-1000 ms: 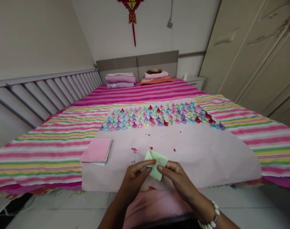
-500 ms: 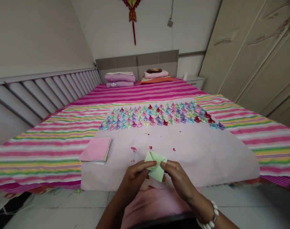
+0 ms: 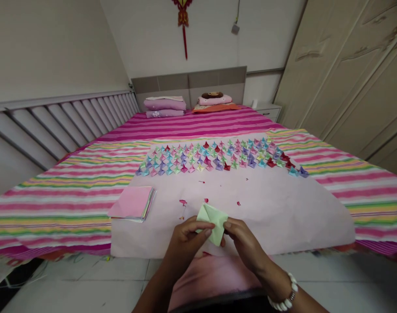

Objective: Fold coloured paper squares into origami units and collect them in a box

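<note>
Between my two hands is a pale green folded paper (image 3: pixel 214 217), held up over the near edge of the large pale sheet (image 3: pixel 276 217). My left hand (image 3: pixel 188 237) pinches its left side, thumb and forefinger lying on the front face. My right hand (image 3: pixel 245 243) grips the right edge between thumb and fingers; the fingers behind the paper are mostly hidden. Several rows of small folded paper pieces (image 3: pixel 206 163) in many colours stand farther back on the sheet. To the left lies a stack of square coloured paper (image 3: pixel 133 202) with pink on top.
Small red paper scraps (image 3: pixel 183 202) lie on the sheet just beyond my hands. Underneath is a bed with a striped cover (image 3: pixel 64 187). A slatted rail (image 3: pixel 71 113) runs along the left, folded bedding (image 3: pixel 165 105) sits by the headboard, and a wardrobe (image 3: pixel 345 82) stands at right.
My left thumb has moved up onto the front of the green paper. My right thumb has shifted outward to its right edge. The view has tilted very slightly.
</note>
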`<state>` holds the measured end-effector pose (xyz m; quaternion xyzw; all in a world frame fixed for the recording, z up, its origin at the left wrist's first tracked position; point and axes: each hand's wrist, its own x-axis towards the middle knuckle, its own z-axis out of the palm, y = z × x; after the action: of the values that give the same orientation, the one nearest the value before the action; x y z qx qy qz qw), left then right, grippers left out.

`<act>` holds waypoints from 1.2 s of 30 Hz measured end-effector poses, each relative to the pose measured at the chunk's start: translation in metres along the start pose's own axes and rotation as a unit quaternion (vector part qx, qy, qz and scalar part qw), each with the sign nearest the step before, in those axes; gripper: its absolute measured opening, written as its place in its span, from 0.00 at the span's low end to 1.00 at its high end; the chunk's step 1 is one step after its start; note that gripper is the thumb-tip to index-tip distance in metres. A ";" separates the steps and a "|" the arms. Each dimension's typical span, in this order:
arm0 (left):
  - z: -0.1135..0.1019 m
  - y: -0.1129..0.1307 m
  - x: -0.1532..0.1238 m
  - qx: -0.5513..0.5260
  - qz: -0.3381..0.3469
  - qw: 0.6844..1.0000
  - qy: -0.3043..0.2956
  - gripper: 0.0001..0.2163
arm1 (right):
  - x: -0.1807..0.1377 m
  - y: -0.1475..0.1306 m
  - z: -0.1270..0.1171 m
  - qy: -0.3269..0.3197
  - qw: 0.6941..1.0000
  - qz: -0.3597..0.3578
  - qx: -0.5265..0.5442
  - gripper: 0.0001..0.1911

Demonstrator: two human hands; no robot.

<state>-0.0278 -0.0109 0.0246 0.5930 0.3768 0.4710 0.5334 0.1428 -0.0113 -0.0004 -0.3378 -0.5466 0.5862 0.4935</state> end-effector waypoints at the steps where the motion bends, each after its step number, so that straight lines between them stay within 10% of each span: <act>1: 0.001 -0.001 0.001 -0.001 -0.003 1.000 0.008 0.05 | 0.000 0.001 0.000 0.004 1.000 0.000 0.008 0.22; 6: 0.005 -0.003 0.001 0.024 -0.007 0.999 0.022 0.04 | 0.003 0.001 0.004 0.037 0.996 0.068 0.034 0.18; 17: 0.001 -0.010 0.001 -0.102 -0.088 0.990 0.036 0.37 | 0.004 0.002 0.004 0.077 0.994 0.079 0.022 0.18; 36: -0.011 -0.013 0.004 -0.061 -0.135 0.982 0.120 0.30 | 0.006 0.000 0.003 0.094 0.990 0.097 0.046 0.17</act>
<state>-0.0364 -0.0023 0.0121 0.4424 0.4850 0.4845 0.5782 0.1384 -0.0070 0.0011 -0.4199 -0.4352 0.6213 0.4983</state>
